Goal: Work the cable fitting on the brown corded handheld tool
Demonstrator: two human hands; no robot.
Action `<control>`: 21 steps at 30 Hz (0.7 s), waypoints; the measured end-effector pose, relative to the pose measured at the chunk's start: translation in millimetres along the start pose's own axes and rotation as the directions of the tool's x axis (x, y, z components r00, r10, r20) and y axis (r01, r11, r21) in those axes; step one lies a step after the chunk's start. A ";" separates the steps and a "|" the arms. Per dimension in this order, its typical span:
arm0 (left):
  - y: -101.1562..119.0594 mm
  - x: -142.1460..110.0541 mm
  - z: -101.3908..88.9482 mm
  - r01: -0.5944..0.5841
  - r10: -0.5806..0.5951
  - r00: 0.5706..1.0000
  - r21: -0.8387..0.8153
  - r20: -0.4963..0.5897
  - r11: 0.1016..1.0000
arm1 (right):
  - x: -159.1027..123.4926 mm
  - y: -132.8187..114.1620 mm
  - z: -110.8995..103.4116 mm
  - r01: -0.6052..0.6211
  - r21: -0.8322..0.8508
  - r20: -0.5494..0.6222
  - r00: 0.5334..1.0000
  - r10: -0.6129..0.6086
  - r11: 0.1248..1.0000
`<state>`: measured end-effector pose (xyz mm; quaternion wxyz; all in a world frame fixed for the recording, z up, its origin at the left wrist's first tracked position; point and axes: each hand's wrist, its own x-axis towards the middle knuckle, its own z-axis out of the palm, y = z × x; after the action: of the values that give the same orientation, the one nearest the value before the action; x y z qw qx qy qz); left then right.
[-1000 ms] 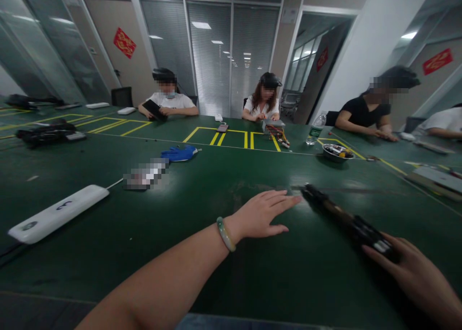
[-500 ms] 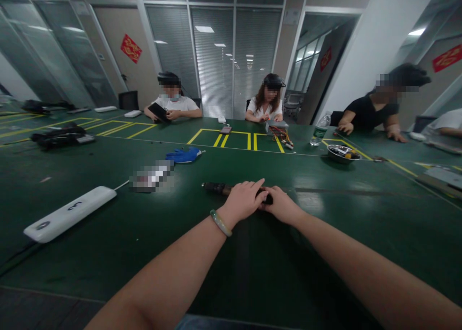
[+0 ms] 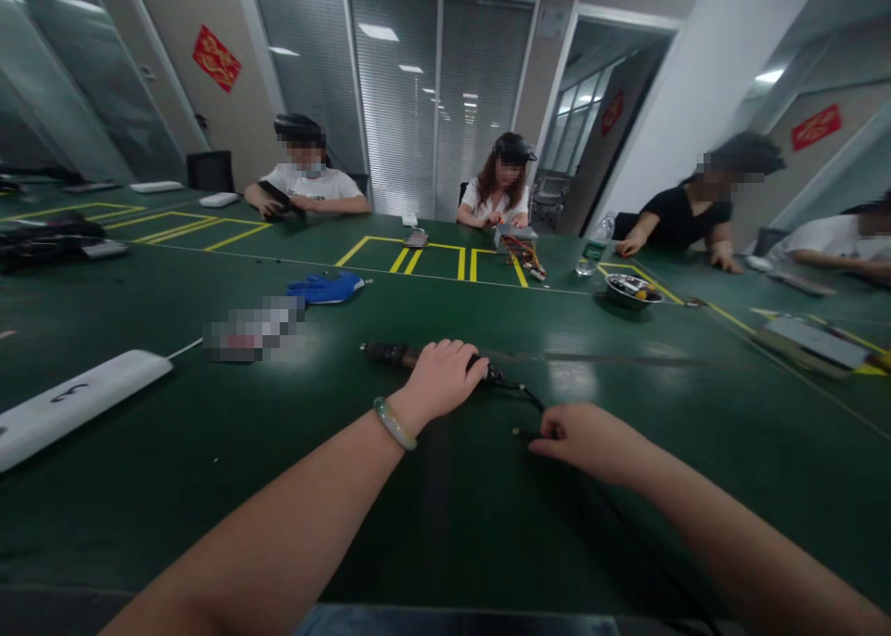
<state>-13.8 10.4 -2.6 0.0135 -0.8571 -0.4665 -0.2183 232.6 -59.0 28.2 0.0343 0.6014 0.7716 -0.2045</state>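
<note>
Two hands: left hand [image 3: 442, 381] grips one tool [image 3: 391, 355], right hand [image 3: 591, 443] touches its cable [image 3: 530, 398].

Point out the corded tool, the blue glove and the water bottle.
Corded tool [image 3: 393, 355]: head view, on its exposed dark body.
Blue glove [image 3: 324, 289]: head view, on the middle of the glove.
Water bottle [image 3: 591, 253]: head view, on its clear body.

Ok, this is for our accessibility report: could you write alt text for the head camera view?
A left hand closes over a dark corded handheld tool on a green workbench, while the right hand is at its thin black cable. Co-workers sit across the bench.
</note>
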 end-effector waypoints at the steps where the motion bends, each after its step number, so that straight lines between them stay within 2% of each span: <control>1: -0.5 -0.7 -0.2 -0.012 0.012 1.000 -0.005 0.005 1.000 | 3.2 -4.2 2.5 0.023 0.010 0.004 1.000 -0.023 1.000; 4: -4.5 -1.6 -2.4 -0.012 0.014 0.999 -0.052 0.035 0.999 | 17.2 -14.7 4.3 0.096 0.207 0.107 0.987 -0.120 0.974; 6: -8.6 -1.0 -6.8 -0.025 0.032 0.997 -0.104 0.074 0.994 | 27.4 -17.7 3.7 0.127 0.401 0.146 0.969 -0.200 0.907; 10: -13.2 0.4 -19.8 -0.018 0.050 0.985 -0.194 0.166 0.981 | 44.4 -13.5 8.2 0.169 0.705 0.056 0.955 -0.292 0.689; 12: -9.4 -0.7 -24.2 0.002 0.034 0.981 -0.181 0.193 0.984 | 48.2 -7.8 13.0 0.160 0.802 0.006 0.961 -0.275 0.575; 14: -1.1 -3.0 -24.6 -0.018 0.047 0.979 -0.147 0.197 0.989 | 48.0 -1.4 17.2 0.149 0.842 -0.044 0.977 -0.209 0.519; 17: 13.7 -6.3 -18.4 -0.105 0.125 0.981 -0.135 0.150 0.985 | 43.5 6.6 19.8 0.139 0.833 -0.110 0.990 -0.086 0.535; 21: 25.4 -6.9 -6.6 -0.170 0.183 0.978 -0.129 0.098 0.977 | 40.1 11.5 19.4 0.127 0.744 -0.214 0.975 0.054 0.656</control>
<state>1.1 -10.9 5.3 -0.0440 -0.9051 -0.3744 -0.1967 228.7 -27.0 -4.7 -0.3064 0.5645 0.6282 -0.4391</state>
